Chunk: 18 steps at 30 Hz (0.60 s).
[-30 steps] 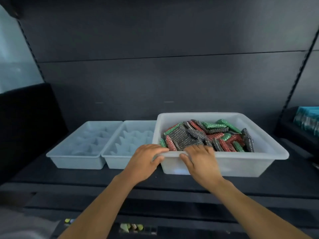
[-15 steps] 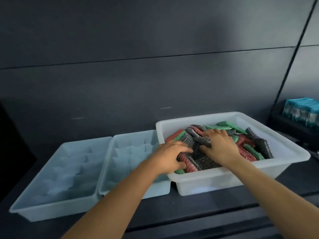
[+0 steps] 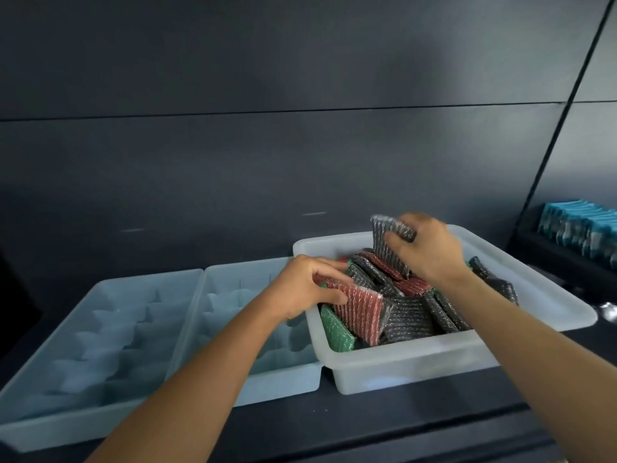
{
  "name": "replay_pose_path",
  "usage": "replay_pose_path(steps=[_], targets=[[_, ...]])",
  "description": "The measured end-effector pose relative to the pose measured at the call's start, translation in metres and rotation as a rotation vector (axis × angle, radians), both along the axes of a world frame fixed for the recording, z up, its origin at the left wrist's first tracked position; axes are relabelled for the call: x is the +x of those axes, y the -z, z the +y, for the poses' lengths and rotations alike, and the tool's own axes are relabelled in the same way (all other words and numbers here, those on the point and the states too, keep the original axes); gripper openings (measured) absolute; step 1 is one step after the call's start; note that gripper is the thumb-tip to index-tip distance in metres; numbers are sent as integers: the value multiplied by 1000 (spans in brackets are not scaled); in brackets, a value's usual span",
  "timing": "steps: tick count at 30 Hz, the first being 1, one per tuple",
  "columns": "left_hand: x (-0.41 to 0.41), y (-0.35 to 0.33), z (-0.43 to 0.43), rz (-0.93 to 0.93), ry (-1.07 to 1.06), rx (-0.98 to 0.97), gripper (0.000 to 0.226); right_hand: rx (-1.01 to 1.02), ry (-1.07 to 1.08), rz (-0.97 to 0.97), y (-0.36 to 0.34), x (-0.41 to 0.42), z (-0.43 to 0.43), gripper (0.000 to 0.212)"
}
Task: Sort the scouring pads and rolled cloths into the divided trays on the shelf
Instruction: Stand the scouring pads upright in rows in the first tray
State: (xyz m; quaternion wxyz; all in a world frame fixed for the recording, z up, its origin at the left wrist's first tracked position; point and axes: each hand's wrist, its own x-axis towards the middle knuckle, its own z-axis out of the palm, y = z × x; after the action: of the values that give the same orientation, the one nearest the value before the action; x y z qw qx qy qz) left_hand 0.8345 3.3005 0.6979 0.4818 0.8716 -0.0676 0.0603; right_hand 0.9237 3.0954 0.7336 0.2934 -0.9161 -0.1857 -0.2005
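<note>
The right hand [image 3: 430, 252] grips a grey pad [image 3: 389, 248]: fingers curl over its top edge and the thumb presses its near face. The pad stands almost upright above the pile [image 3: 410, 317], over the far half of the bin [image 3: 417, 369]. Whether its lower edge touches the pads below, I cannot tell.

The left hand [image 3: 307, 289] pinches a red pad [image 3: 360, 312] by its upper left edge, thumb below and fingers on top. This pad tilts against the bin's near-left corner, with a green pad [image 3: 335, 332] just beside it, lower and nearer the wall.

There are two hands, each with its grip clamped on one pad. One white bin holds the pile of grey, red and green pads. Two pale divided trays sit side by side on the shelf [image 3: 384, 426], the left tray [image 3: 66, 426] touching the mid tray [image 3: 283, 382], which touches the bin.

The pads overlap too much to count, and the right forearm covers part of the pile. The left forearm hides some of the mid tray's compartments. The left tray is cut off at the frame's left edge. Blue packs [image 3: 577, 225] at far right are blurred and cut off.
</note>
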Motion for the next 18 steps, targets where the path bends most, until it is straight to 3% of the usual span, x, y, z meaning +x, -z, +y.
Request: replay_pose_path(steps=[4,7,13,15,18], targets=[[-7,-9,11,-88,-33,-232,29,245,-3,109,-19,-4,6,34],[-10,-15,17,-10,-47,-497,22,313,5,152,-24,-12,23,37],[-9,-18,29,96,-58,-562,17,156,258,-62,-21,-33,51,24],[-15,-18,40,90,-60,-574,20,229,279,-133,-21,-42,55,18],[-30,-18,71,93,-68,-642,38,500,242,-103,-18,-60,71,19]])
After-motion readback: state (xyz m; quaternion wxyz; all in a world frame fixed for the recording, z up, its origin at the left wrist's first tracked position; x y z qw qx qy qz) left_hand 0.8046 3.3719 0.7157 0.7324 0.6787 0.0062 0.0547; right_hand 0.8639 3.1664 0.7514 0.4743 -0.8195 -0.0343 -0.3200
